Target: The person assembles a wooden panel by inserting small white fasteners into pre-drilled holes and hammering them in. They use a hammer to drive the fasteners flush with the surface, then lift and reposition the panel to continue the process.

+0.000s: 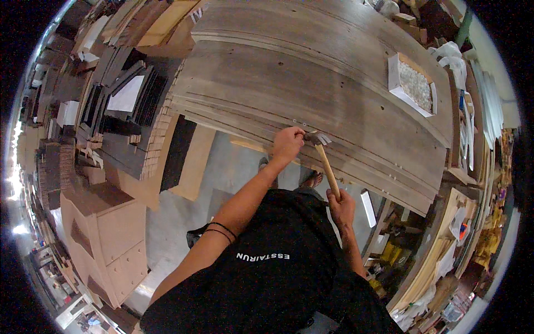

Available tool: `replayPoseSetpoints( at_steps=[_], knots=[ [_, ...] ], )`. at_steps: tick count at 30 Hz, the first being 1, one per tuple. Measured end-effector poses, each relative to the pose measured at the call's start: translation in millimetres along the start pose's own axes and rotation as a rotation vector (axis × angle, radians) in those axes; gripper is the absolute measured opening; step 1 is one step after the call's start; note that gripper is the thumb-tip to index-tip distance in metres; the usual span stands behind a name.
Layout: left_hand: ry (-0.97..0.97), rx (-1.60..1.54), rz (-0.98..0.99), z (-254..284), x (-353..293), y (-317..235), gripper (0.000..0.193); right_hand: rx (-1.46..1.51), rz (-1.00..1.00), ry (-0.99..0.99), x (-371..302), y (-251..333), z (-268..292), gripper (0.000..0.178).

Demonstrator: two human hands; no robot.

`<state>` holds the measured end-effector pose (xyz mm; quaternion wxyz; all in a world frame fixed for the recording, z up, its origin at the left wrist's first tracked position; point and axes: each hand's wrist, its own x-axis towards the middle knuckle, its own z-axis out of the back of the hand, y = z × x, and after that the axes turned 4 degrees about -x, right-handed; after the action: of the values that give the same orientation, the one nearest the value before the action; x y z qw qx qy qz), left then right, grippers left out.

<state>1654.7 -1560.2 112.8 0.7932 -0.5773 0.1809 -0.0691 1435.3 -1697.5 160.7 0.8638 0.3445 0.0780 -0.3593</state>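
My right hand (341, 206) is wrapped round the lower end of a pale wooden handle belonging to a hammer (328, 170). The dark metal head of that hammer lies over the near edge of a long brown-grey wooden panel (261, 72), right beside the fingers of my left hand (287, 143). Those fingers are closed in a pinch at the panel edge; whatever they hold is hidden. Just beyond them, a couple of small pale round pieces (298, 121) rest on the wood. Several more small white pieces (392, 177) lie farther right along the edge.
An open white box (411, 83) full of small white pieces stands on the panel at right. At left are stacked dark boards (128, 94) and an unpainted wooden cabinet (108, 239) on the floor. A shelf with boards and clutter (428, 261) stands at lower right.
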Motion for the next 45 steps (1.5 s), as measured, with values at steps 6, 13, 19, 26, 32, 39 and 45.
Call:
replayPoseSetpoints(
  at_steps=[6, 13, 19, 26, 32, 39, 45],
  knots=[
    [0.025, -0.249, 0.133, -1, 2, 6, 0.017, -0.054, 0.06, -0.051, 1, -2, -4, 0.04],
    [-0.049, -0.649, 0.168, 12, -5, 22, 0.019, -0.083, 0.012, -0.03, -2, 21, 2, 0.037],
    [-0.016, -0.841, 0.373, 56, -18, 35, 0.021, 0.0, 0.157, -0.172, -12, 42, 16, 0.033],
    [-0.05, -0.871, 0.424, 72, -39, 23, 0.015, -0.356, 0.186, -0.062, 1, 10, -14, 0.029],
    [0.018, -0.833, 0.405, 76, -50, 26, 0.018, -0.1, 0.179, -0.119, -11, 41, 1, 0.032],
    [0.052, -0.705, 0.457, 72, -60, 24, 0.016, -0.341, 0.145, -0.03, -1, 26, -12, 0.032],
    [0.064, -0.722, 0.445, 69, -61, 28, 0.015, -0.22, 0.202, -0.136, -4, 25, -14, 0.035]
  ],
)
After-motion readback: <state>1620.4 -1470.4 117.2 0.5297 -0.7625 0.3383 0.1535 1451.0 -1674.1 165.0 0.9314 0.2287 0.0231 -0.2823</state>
